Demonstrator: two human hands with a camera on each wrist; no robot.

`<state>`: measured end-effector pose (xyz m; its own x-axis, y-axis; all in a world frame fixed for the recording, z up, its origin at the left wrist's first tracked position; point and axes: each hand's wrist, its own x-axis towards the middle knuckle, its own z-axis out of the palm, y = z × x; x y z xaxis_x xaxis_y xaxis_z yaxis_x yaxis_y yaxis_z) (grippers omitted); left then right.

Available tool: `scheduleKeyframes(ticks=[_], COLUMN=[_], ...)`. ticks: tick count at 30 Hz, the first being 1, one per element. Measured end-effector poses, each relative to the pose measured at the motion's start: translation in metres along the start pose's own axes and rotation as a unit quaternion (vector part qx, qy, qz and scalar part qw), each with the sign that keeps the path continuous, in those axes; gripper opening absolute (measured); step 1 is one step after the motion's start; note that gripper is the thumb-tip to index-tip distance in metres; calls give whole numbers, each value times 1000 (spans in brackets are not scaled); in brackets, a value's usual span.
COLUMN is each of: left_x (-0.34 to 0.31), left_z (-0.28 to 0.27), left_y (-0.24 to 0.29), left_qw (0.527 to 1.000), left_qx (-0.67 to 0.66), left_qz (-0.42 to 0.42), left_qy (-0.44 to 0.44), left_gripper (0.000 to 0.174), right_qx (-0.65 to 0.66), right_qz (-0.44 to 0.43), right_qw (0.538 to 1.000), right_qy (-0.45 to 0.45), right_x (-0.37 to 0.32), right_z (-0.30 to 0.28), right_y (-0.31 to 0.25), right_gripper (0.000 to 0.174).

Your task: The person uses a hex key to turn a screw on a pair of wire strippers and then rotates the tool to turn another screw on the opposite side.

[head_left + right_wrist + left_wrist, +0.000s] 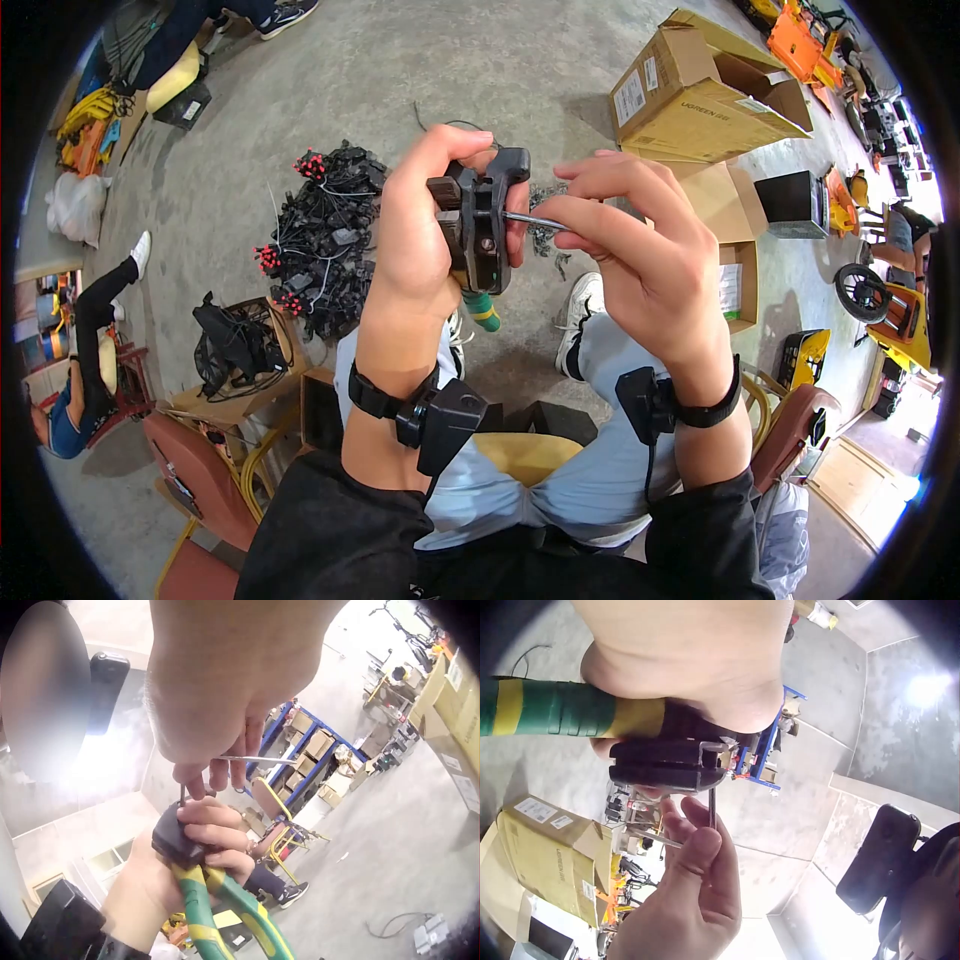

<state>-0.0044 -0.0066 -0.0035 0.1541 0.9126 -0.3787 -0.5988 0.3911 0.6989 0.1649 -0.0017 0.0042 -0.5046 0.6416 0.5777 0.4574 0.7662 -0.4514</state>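
My left hand [415, 215] grips a black plastic part [487, 235] with screw holes in its side, with the fingers wrapped behind it. Pliers with green and yellow handles [199, 911] are held in the same hand, their handles hanging below the part; the palm covers most of their head. Between thumb and fingers my right hand [645, 240] pinches a thin metal hex key [530, 219]. One arm of the key meets the part's side, while a second arm sticks out past the fingers in the right wrist view; the bend is hidden in the grip.
On the floor to the left lies a heap of black parts [335, 230] with red-tipped bundles. An open cardboard box [700, 110] stands at the front right. A carton with a black bag [235, 345] sits left of my legs. Chairs [195, 470] flank me.
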Motion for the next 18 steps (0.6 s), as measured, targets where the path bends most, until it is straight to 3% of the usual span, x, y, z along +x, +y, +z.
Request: scheduleKeyframes(ticks=[3,5,6,8,12,15,17,18], left_x=[0,1,0,-1,1,3,1,1], left_z=[1,-1,0,3,0,-3,0,-1], left_y=[0,-1,-1,-1,-2,-2,-1,-2], left_qw=[1000,1000,1000,999,999,997,999,999], left_qx=[2,24,24,-34,-35,-51,-45,-45], left_qz=[-7,10,10,-1,17,14,-8,-8], left_qy=[15,5,5,8,-21,-60,-23,-23], left_gripper=[35,36,36,36,36,35,36,36], right_qx=[12,202,201,314,363,371,296,296], right_qz=[-5,221,221,316,333,293,220,220], right_qw=[1000,953,953,891,867,881,930,929], right_qy=[16,-55,-54,-87,-70,-14,-6,-6], right_x=[0,0,2,4,1,0,2,2], right_z=[1,-5,-9,-13,-14,-7,-4,-4], right_y=[-4,-20,-23,-27,-22,-20,-20,-18], right_gripper=[11,11,11,14,15,11,9,9])
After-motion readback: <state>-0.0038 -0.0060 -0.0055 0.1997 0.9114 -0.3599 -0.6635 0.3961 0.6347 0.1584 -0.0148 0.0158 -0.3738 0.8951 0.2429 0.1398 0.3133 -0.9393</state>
